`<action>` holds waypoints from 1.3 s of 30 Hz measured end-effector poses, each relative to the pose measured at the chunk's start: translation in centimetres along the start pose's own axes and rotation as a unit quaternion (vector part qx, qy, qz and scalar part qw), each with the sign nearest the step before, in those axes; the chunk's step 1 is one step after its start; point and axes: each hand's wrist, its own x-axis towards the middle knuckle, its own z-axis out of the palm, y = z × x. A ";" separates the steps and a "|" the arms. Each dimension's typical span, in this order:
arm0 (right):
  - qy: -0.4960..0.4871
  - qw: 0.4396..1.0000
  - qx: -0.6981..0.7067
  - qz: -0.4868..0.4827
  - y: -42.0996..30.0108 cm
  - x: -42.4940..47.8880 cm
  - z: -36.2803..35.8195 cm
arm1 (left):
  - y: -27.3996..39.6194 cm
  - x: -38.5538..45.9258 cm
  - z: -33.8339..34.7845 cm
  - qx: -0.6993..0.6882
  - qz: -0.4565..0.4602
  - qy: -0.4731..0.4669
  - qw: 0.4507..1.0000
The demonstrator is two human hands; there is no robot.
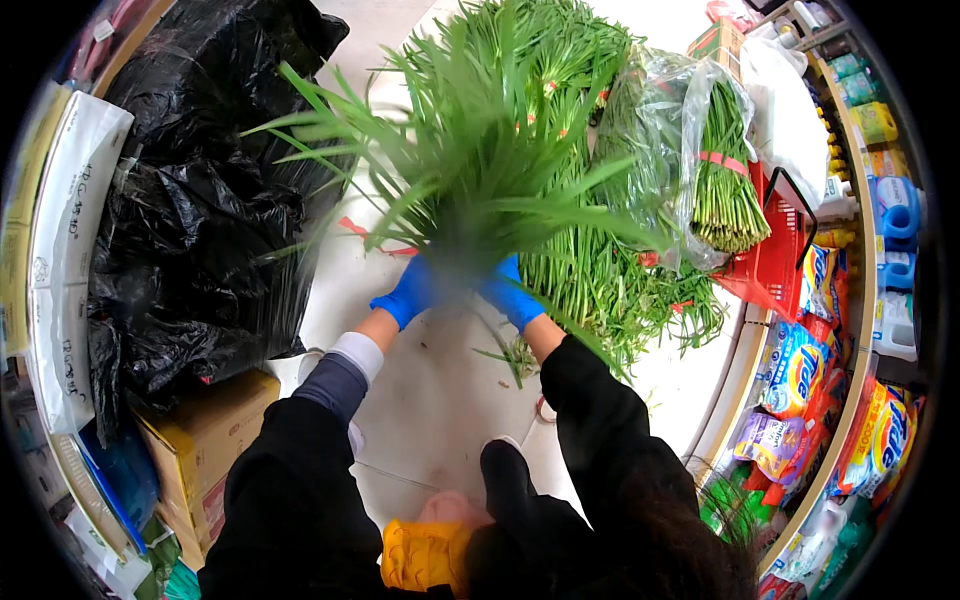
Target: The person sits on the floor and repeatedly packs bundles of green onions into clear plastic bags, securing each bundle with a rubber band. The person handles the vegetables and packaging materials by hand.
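A bunch of long green leafy vegetables, perhaps garlic chives (480,157), fans out in front of me, blurred. My left hand (409,292) and my right hand (511,292), both in blue gloves, hold its lower end from either side; the leaves hide my fingertips. Behind it and to the right, a large heap of similar greens (585,277) lies on the floor, with red ties on some bunches. One bunch with a red band (724,172) rests partly in a clear plastic bag (645,135). A red strip (356,227) shows just left of the held bunch.
Black plastic sheeting (202,202) covers something at the left, above a cardboard box (217,442). A red basket (772,247) stands at the right beside shelves of detergent bags (795,367) and bottles. Loose leaf scraps (516,360) and a roll of tape (546,409) lie on the tiled floor.
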 end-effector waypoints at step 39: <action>-0.004 0.989 0.064 0.135 -4.8 -1.8 0.3 | 0.9 1.1 -2.7 -0.080 -0.059 -0.107 0.989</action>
